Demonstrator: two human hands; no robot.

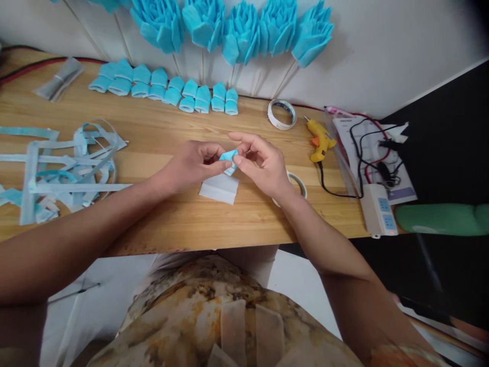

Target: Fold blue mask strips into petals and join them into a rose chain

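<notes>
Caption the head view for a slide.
Left hand and right hand pinch a blue folded piece over a wooden table.

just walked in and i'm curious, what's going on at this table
A person pinches a small blue piece between the left hand and right hand above a wooden table. A pale folded piece lies under it. A row of folded blue pieces sits at the back, blue flowers on sticks lean on the wall, and a yellow glue gun lies to the right.

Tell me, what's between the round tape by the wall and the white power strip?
The yellow glue gun lies there on the wooden table, between the tape roll and the power strip. The head view shows it.
</notes>
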